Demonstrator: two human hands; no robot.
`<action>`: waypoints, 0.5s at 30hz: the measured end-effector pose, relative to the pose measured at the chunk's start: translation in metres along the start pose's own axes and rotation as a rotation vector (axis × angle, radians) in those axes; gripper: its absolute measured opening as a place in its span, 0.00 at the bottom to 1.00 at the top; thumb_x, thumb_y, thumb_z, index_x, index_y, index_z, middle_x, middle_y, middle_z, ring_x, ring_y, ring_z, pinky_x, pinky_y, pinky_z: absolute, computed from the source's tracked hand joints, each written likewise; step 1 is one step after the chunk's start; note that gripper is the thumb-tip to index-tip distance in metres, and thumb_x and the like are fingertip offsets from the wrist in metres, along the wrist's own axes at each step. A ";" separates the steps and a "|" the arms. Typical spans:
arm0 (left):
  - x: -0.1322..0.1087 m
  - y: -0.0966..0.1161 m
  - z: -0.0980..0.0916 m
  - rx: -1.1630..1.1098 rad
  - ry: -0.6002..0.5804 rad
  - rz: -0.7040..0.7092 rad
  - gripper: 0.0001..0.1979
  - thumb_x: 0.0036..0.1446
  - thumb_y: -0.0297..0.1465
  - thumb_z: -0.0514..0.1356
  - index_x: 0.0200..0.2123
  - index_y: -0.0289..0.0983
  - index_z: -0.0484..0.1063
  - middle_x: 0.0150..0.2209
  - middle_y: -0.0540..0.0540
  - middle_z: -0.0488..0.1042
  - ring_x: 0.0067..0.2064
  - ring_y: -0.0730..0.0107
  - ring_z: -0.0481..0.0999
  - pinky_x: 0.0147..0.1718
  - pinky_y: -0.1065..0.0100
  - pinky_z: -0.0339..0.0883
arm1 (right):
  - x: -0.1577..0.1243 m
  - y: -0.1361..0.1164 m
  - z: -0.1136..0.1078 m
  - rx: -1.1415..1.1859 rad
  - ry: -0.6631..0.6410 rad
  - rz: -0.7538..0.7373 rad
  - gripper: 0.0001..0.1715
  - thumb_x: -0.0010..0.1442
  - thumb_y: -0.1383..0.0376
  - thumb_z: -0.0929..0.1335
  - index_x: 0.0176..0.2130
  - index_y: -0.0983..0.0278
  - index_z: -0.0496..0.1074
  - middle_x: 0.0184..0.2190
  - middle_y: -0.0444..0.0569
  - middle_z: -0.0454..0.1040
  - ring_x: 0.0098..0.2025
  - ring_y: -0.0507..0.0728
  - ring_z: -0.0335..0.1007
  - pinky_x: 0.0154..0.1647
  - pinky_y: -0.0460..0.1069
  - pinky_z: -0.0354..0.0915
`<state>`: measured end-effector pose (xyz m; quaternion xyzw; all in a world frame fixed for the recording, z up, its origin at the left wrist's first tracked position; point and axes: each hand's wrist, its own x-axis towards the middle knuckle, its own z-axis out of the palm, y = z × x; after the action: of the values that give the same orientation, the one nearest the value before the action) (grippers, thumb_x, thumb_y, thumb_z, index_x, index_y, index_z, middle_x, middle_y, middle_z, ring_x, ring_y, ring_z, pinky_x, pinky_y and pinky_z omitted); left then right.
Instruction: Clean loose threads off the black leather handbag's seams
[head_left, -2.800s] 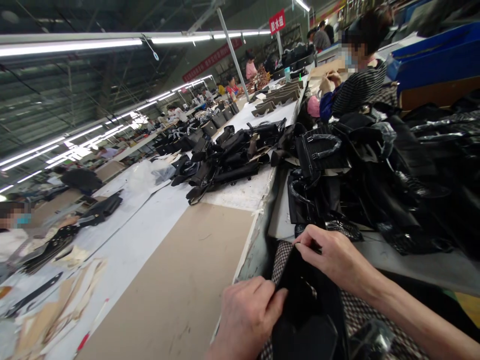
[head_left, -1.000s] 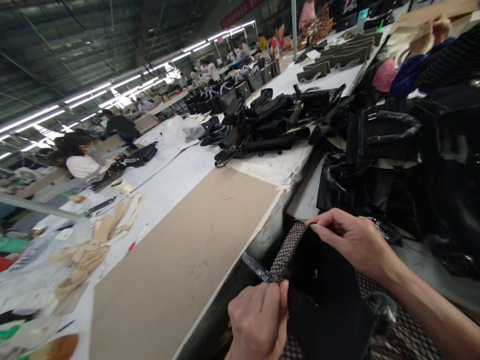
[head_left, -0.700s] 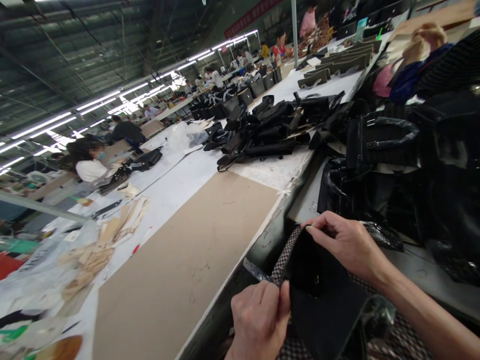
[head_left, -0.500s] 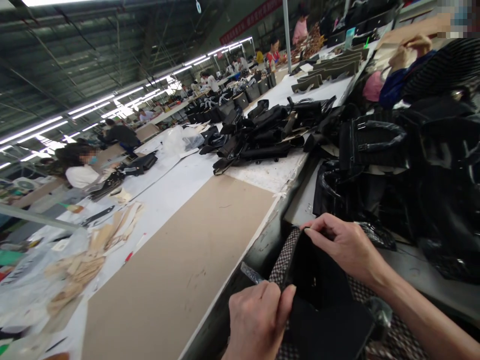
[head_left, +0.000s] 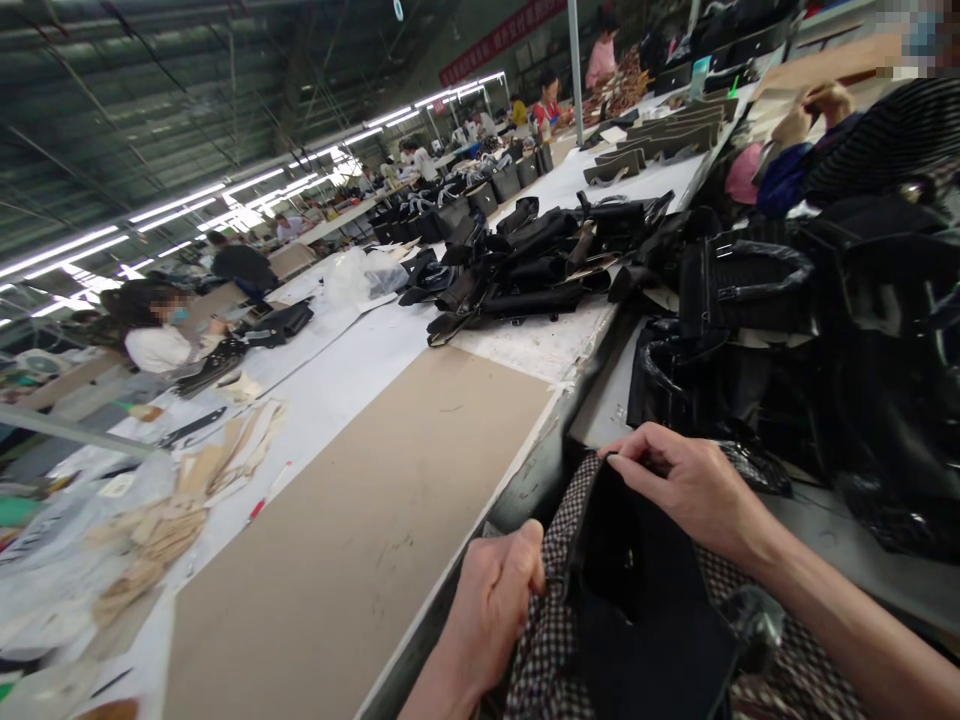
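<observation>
The bag (head_left: 637,600) sits low in front of the person, just past the near edge of the table (head_left: 360,540). It is checked outside and black inside.

The right hand (head_left: 694,490) has its grip closed on the top rim of the bag, pinching it between thumb and fingers. The left hand (head_left: 495,600) is curled shut against the checked side, but I cannot tell if it really holds the cloth.

The bag looks soft and light. It bends and sags where nothing holds it, so it will likely flop. The rim looks like the best place to hold, one hand on each side.

More black bags (head_left: 750,290) are piled behind.
</observation>
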<state>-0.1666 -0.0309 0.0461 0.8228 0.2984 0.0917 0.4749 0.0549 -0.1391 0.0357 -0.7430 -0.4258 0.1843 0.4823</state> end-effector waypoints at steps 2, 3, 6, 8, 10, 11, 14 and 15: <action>0.007 0.008 -0.012 -0.091 -0.010 -0.092 0.27 0.71 0.44 0.42 0.25 0.37 0.66 0.17 0.54 0.60 0.19 0.76 0.63 0.22 0.73 0.58 | -0.001 0.002 0.000 0.017 0.000 0.005 0.09 0.62 0.62 0.67 0.29 0.59 0.70 0.38 0.45 0.81 0.35 0.57 0.77 0.35 0.49 0.68; 0.011 0.014 -0.016 -0.077 -0.026 -0.081 0.25 0.70 0.45 0.44 0.29 0.36 0.69 0.20 0.53 0.63 0.21 0.75 0.65 0.23 0.73 0.59 | -0.001 0.003 0.000 0.024 0.002 0.006 0.09 0.62 0.63 0.67 0.29 0.59 0.70 0.38 0.45 0.81 0.36 0.57 0.77 0.35 0.49 0.68; 0.027 0.033 -0.018 0.076 -0.151 0.044 0.18 0.67 0.46 0.53 0.45 0.38 0.71 0.28 0.52 0.70 0.27 0.72 0.70 0.27 0.72 0.60 | -0.001 0.002 0.000 0.023 -0.002 -0.005 0.09 0.61 0.63 0.67 0.29 0.59 0.69 0.38 0.45 0.81 0.35 0.57 0.77 0.35 0.50 0.67; 0.038 0.044 -0.012 0.216 -0.200 0.118 0.18 0.62 0.44 0.59 0.51 0.40 0.68 0.29 0.52 0.72 0.29 0.69 0.71 0.27 0.71 0.58 | 0.000 0.000 0.000 0.020 0.004 -0.018 0.09 0.61 0.64 0.67 0.28 0.60 0.69 0.37 0.46 0.81 0.34 0.57 0.76 0.35 0.50 0.66; 0.046 0.050 -0.004 0.353 -0.195 0.152 0.13 0.61 0.37 0.61 0.47 0.40 0.68 0.28 0.52 0.73 0.28 0.67 0.71 0.27 0.69 0.56 | 0.001 -0.003 -0.001 0.022 0.014 -0.025 0.09 0.61 0.64 0.66 0.28 0.60 0.68 0.37 0.46 0.81 0.35 0.57 0.76 0.36 0.50 0.66; 0.049 0.052 0.001 0.410 -0.181 0.159 0.08 0.62 0.33 0.59 0.43 0.39 0.68 0.27 0.52 0.72 0.27 0.67 0.71 0.27 0.69 0.54 | 0.002 -0.003 -0.002 0.024 0.019 -0.024 0.09 0.61 0.64 0.66 0.28 0.60 0.68 0.37 0.46 0.81 0.35 0.57 0.76 0.36 0.50 0.66; 0.053 0.051 0.009 0.510 -0.171 0.184 0.04 0.64 0.27 0.53 0.34 0.39 0.64 0.23 0.51 0.70 0.25 0.66 0.71 0.25 0.67 0.49 | 0.004 -0.004 -0.004 0.040 0.018 -0.020 0.09 0.60 0.65 0.66 0.27 0.60 0.66 0.35 0.47 0.81 0.34 0.57 0.76 0.35 0.49 0.66; 0.054 0.049 0.010 0.529 -0.182 0.190 0.05 0.64 0.27 0.52 0.33 0.39 0.63 0.22 0.52 0.70 0.25 0.66 0.71 0.24 0.67 0.49 | 0.004 -0.003 -0.004 0.051 0.014 -0.018 0.09 0.60 0.66 0.67 0.27 0.60 0.65 0.34 0.47 0.81 0.34 0.57 0.76 0.34 0.49 0.67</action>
<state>-0.0988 -0.0255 0.0747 0.9471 0.1900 -0.0193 0.2580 0.0585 -0.1375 0.0409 -0.7281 -0.4240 0.1854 0.5056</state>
